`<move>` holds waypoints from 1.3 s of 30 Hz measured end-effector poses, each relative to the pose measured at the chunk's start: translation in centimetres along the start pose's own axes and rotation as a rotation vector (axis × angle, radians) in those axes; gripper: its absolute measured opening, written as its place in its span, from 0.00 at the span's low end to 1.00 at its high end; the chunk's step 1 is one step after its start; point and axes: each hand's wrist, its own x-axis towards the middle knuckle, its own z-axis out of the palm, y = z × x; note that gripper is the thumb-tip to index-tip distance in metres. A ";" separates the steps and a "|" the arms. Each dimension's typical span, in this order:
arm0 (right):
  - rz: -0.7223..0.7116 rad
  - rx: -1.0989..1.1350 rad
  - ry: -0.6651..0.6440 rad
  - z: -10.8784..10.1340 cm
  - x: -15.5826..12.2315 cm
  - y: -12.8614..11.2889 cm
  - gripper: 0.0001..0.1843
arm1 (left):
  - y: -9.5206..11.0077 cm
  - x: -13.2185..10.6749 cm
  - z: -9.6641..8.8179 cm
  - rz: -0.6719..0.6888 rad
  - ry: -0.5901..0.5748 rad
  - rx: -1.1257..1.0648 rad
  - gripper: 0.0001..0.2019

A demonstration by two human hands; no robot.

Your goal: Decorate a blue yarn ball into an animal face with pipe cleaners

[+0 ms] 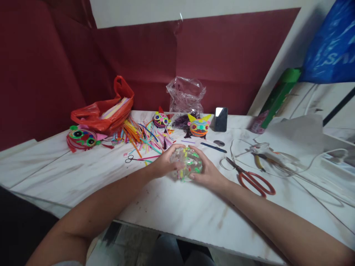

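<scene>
A clear round ball (188,166) with yellow, green and red bits on it is held between my two hands over the table. My left hand (165,161) wraps its left side, and my right hand (206,170) grips its right side with the thumb low on the front. Beyond the ball stand a decorated head with yellow horns (199,125) and a smaller one with a red horn (161,119). Left of my left hand lie small scissors (129,159) and a pink strip (146,157). Large red-handled scissors (251,179) rest to the right of my right hand.
A red plastic bag (102,114) with colourful strips spilling out (144,135) lies back left, beside a red-and-green decorated head (81,138). A phone (221,119) leans at the back near a clear plastic bag (184,96). At right are a glue gun (262,148), pliers (259,162) and cords.
</scene>
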 end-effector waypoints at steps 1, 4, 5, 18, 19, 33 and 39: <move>0.000 0.004 0.001 0.0 0.0 0.0 0.52 | 0.1 -0.1 0.0 0.004 0.005 0.004 0.36; -0.015 0.012 0.014 0.0 0.0 0.0 0.52 | 0.5 -0.3 0.2 0.018 0.028 0.015 0.36; -0.022 0.012 0.017 0.0 0.1 0.1 0.52 | 0.5 -0.3 0.3 0.021 0.039 0.009 0.36; -0.072 0.012 0.004 0.0 0.0 -0.4 0.50 | 1.0 -0.3 0.5 0.067 0.057 -0.074 0.35; -0.072 0.015 0.003 0.0 0.1 -0.4 0.50 | 1.0 -0.4 0.5 0.065 0.052 -0.071 0.35; -0.103 -0.005 -0.025 -0.2 0.1 -0.6 0.49 | 1.1 -0.5 0.3 0.107 0.030 -0.010 0.35; -0.127 -0.038 -0.005 -0.2 0.0 -0.6 0.49 | 1.2 -0.4 0.2 0.098 0.025 -0.029 0.36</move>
